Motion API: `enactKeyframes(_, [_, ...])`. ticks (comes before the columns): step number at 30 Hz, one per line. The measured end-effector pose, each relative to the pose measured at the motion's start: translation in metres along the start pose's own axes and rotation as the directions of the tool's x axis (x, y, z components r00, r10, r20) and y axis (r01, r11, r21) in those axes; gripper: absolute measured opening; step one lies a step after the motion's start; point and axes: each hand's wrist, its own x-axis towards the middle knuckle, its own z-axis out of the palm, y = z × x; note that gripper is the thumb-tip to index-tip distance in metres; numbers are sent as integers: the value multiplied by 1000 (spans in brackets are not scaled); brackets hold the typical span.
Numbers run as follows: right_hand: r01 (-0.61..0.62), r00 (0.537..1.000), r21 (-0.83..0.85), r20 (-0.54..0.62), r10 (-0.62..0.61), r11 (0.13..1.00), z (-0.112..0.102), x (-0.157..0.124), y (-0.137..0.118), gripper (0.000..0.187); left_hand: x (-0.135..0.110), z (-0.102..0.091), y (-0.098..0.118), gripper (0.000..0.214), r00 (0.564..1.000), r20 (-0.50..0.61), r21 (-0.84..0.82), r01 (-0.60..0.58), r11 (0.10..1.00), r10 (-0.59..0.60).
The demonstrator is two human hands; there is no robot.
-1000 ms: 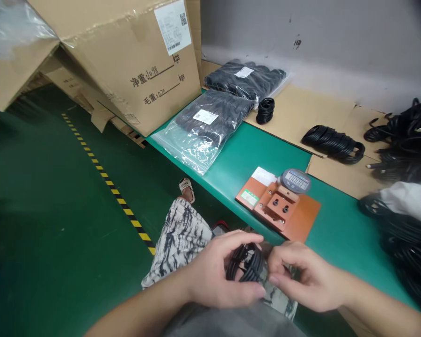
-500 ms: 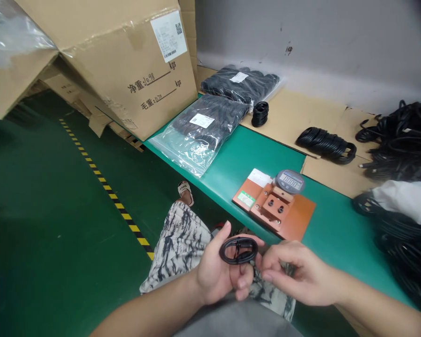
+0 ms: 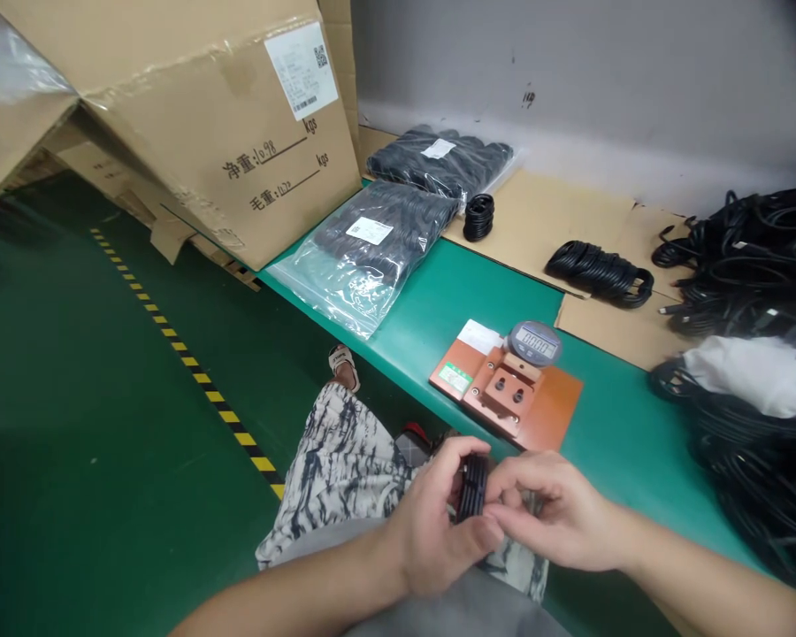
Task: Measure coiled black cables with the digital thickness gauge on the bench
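Observation:
My left hand [image 3: 438, 522] is curled around a small coiled black cable [image 3: 472, 488] above my lap. The coil is turned edge-on, so its stacked turns show between thumb and fingers. My right hand [image 3: 537, 504] is closed in a pinch right beside the coil, its fingertips at the coil's right side. What lies between those fingertips is hidden. Past both hands, on the green table, sits an orange-brown gauge fixture [image 3: 514, 389] with a round digital dial [image 3: 534, 343] on it.
A large cardboard box [image 3: 205, 115] stands at the left. Clear bags of black coils [image 3: 385, 230] lie beside it. A small coil [image 3: 478, 218], a longer cable bundle [image 3: 597, 272] and heaped cables [image 3: 756, 257] rest along the back and right of the green table [image 3: 417, 341].
My left hand has turned over and closed round the cable coil, which went from facing up to edge-on. My right hand stays pinched, now against the coil's side. The view has shifted slightly.

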Motion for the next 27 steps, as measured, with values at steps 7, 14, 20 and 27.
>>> enactKeyframes(7, [-13, 1000, 34, 18, 12, 999, 1, -1, 3, 17, 5, -1, -1, 78, 999, -34, 156, 35, 987, -31])
enactKeyframes(14, [76, 997, -61, -27, -78, 995, 1, -1, 2, 19, 4, -7, -3, 70, 1000, -4, 246, -22, 969, 23])
enactKeyframes(20, [77, 997, -27, -24, -78, 997, -2, -4, -1, 13, -4, -20, 0, 83, 993, 41, 168, -116, 979, 110])
enactKeyframes(27, [117, 993, -137, 31, -114, 984, 4, 0, 1, 21, -13, -39, 11, 63, 987, -63, -314, -162, 935, 149])
